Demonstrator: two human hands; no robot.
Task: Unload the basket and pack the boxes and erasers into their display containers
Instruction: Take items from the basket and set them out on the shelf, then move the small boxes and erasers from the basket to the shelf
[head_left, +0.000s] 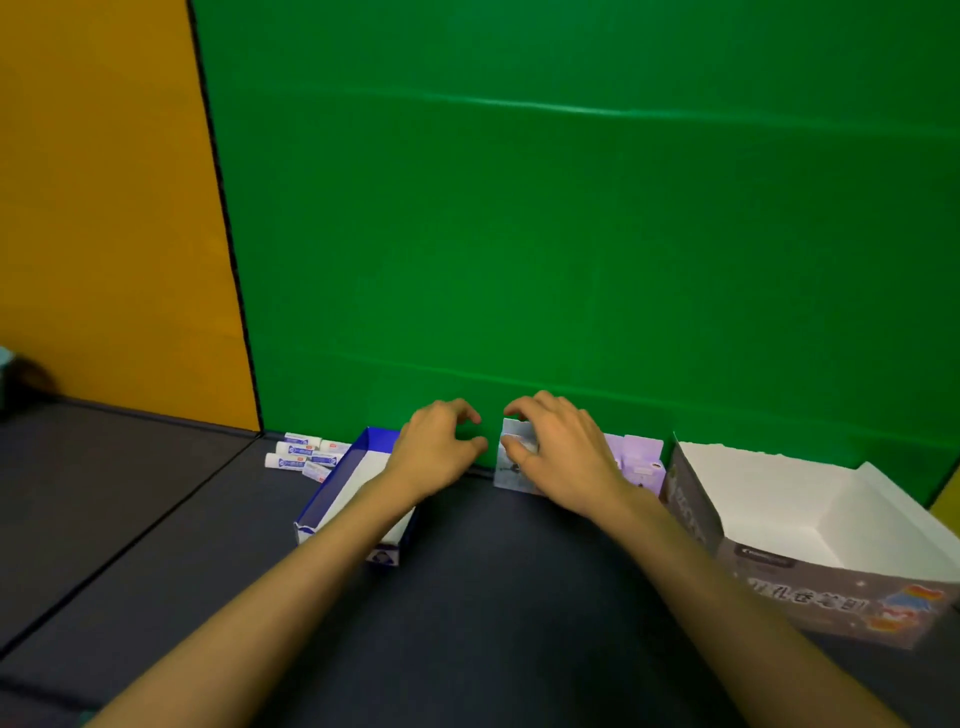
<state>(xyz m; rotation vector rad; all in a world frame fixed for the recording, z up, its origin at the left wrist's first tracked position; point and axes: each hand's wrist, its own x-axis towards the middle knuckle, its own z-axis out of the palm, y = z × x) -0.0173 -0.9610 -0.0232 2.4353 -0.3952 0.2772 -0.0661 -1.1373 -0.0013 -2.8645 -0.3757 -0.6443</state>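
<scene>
Erasers (306, 456) lie by the green wall, left of the blue tray (332, 493). Your left hand (436, 447) hovers with fingers curled, holding nothing. Your right hand (558, 447) pinches a pale box (511, 470); the grey container (810, 582) sits at right

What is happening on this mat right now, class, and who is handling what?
A person is sorting stationery on a dark mat against a green backdrop. The right hand grips a small pale box standing by the backdrop, with purple boxes beside it. The left hand hovers with curled fingers, holding nothing, above a blue tray. Erasers lie loose left of the tray. A grey display carton stands open at the right.
</scene>
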